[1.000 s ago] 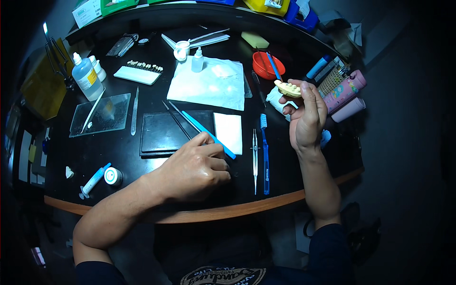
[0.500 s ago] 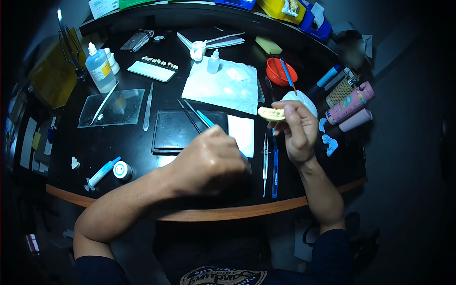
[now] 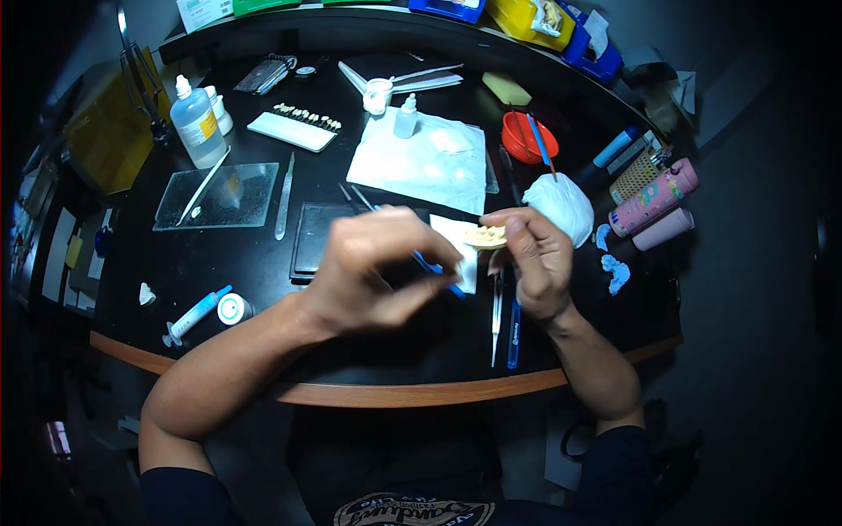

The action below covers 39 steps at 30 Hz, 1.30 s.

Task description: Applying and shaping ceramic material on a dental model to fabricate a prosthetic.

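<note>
My right hand [image 3: 542, 263] pinches a pale yellow dental cast [image 3: 485, 237] with a row of teeth along it, raised above the desk. To its left, my left hand [image 3: 386, 267] hovers with curled fingers, thumb and fingertips brought together close to the cast. Whatever may be between those fingertips is too small and blurred to make out. Below the left hand lie a flat black box [image 3: 316, 232] and slim pointed tools, partly covered by the hand. A blue handle [image 3: 436, 266] shows between its fingers, and a white paper pad [image 3: 465, 276] is under the cast.
A glass slab [image 3: 250, 193], a metal spatula [image 3: 285, 197] and a bottle [image 3: 195, 123] stand left. A syringe [image 3: 197, 316] and jar [image 3: 232, 309] are near left. A dropper bottle [image 3: 405, 118] sits on white sheets; a red bowl [image 3: 517, 145] and pink bottle [image 3: 649, 200] are right.
My left hand has turned and opened its curl somewhat, its fingertips coming near the cast. The cast in my right hand has shifted slightly left and down.
</note>
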Available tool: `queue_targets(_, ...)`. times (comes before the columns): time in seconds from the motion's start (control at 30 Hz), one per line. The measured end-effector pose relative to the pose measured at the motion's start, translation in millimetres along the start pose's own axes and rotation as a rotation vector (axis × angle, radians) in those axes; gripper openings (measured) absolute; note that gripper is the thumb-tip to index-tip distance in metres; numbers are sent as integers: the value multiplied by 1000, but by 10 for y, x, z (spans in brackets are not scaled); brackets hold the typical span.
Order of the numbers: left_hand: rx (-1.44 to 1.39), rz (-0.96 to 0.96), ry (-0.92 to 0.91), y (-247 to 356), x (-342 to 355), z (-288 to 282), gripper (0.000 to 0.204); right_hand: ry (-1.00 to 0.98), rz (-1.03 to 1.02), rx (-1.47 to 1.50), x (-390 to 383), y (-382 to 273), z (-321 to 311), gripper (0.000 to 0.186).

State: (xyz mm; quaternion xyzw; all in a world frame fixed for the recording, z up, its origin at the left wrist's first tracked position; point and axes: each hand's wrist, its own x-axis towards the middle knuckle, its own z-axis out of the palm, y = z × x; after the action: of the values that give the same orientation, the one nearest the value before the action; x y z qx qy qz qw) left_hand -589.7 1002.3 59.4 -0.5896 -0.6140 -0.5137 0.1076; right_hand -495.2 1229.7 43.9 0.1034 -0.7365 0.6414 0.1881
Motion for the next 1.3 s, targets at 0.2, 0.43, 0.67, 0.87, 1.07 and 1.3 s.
queue_targets(0.2, 144, 238, -494, 67, -191, 164, 13, 116, -1, -34, 57, 8, -84, 35)
queue_targets(0.43, 183, 121, -576, 61, -203, 145, 12, 90, -2, -24, 21, -35, -39, 35)
queue_targets(0.67, 89, 58, -165, 34, -134, 93, 21, 18, -16, 30, -14, -64, -13, 37)
queue_targets(0.87, 50, -146, 156, 125, 1, 131, 47, -17, -64, 47, -101, -10, -3, 40)
queue_targets(1.07, 9, -125, 108, 39, -63, 165, 42, -109, -102, 51, -93, -71, 88, 45)
queue_targets(1.3, -26, -183, 117, 36, -72, 172, 38, -153, -74, 51, -97, -43, 72, 48)
